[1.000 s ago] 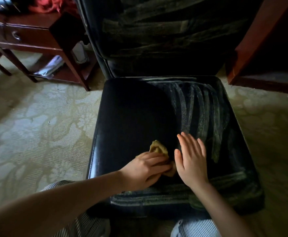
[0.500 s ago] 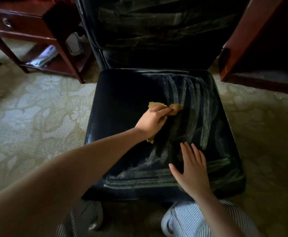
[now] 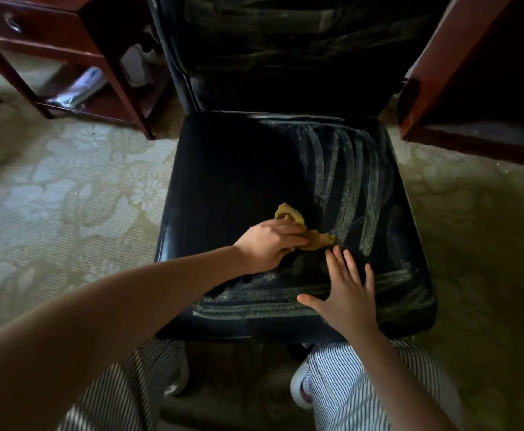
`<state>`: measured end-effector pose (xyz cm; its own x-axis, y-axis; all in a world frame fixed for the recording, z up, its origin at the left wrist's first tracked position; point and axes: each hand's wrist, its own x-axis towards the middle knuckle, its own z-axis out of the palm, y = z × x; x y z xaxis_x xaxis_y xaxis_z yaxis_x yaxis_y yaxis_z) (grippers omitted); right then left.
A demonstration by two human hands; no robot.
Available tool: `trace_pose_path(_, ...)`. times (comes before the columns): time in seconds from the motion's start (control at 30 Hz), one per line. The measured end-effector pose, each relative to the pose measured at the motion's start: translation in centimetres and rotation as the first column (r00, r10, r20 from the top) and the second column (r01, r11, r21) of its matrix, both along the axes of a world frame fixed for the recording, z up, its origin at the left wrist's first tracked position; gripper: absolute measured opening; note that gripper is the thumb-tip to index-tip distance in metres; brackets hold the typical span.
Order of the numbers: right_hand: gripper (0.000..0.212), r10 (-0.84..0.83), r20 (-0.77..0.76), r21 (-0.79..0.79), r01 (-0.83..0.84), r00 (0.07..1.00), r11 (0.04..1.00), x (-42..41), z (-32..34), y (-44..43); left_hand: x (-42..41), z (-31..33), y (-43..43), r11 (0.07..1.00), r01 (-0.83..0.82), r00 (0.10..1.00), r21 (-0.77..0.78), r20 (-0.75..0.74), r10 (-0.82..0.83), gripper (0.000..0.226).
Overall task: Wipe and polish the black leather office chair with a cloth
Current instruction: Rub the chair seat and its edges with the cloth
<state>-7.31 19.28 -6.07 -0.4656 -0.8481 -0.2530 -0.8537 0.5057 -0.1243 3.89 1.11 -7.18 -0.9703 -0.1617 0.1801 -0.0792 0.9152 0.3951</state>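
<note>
Crumpled mustard-yellow cloth (image 3: pixel 318 239) sits mid-seat on the black leather office chair (image 3: pixel 232 181), bunched under the left hand (image 3: pixel 270 244). That hand's curled fingers grip it, and fabric pokes out past the fingertips and above the knuckles. Just beside it, nearer the front edge, the right hand (image 3: pixel 347 293) lies flat on the leather, fingers spread. Pale wipe streaks (image 3: pixel 347 181) cover the seat's right half. Floral cream carpet (image 3: pixel 67 197) lies around the chair.

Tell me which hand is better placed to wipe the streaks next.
Left hand: it grips the cloth right beside the streaks. The right hand lies flat on the seat, holding nothing.
</note>
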Motion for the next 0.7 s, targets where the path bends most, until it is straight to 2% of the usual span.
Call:
trace_pose_path(0.17, 0.100, -0.032, 0.040, 0.007, 0.032, 0.999, 0.999, 0.1, 0.2, -0.1, 3.8, -0.5, 0.3, 0.997, 0.052, 0.999, -0.058, 0.015, -0.051, 0.038)
trace_pose_path(0.27, 0.100, -0.045, 0.064, 0.030, 0.043, 0.997, 0.999, 0.2, 0.3, -0.1, 6.1, -0.1, 0.7, 0.991, 0.097, 0.995, -0.088, 0.032, -0.095, 0.028)
trace_pose_path(0.43, 0.100, -0.044, 0.028, 0.054, 0.042, 0.999, 0.998, 0.6, 0.8, 0.0, 11.0, 0.2, 1.1, 0.979, 0.134, 0.989, -0.151, 0.079, -0.123, 0.037)
trace_pose_path(0.53, 0.101, -0.025, 0.011, 0.085, 0.024, 1.000, 0.996, 0.7, 0.8, 0.1, 12.7, 1.1, 0.9, 0.984, 0.102, 0.991, -0.144, 0.104, -0.087, 0.040)
trace_pose_path(0.6, 0.101, -0.005, -0.001, 0.104, 0.005, 1.000, 0.995, 0.7, 1.0, 0.2, 13.0, 2.0, 0.3, 0.998, -0.007, 0.997, -0.070, 0.071, 0.012, 0.039)
trace_pose_path(0.67, 0.100, 0.028, -0.005, 0.087, -0.027, 1.000, 0.996, 0.8, 1.4, 0.1, 13.1, 2.9, -0.4, 0.968, -0.253, 0.967, -0.004, 0.021, 0.253, 0.040)
trace_pose_path(0.7, 0.099, 0.056, -0.012, 0.079, -0.055, 0.998, 0.995, 1.0, 1.7, 0.2, 13.2, 3.1, -0.7, 0.915, -0.403, 0.915, 0.009, 0.009, 0.403, 0.041)
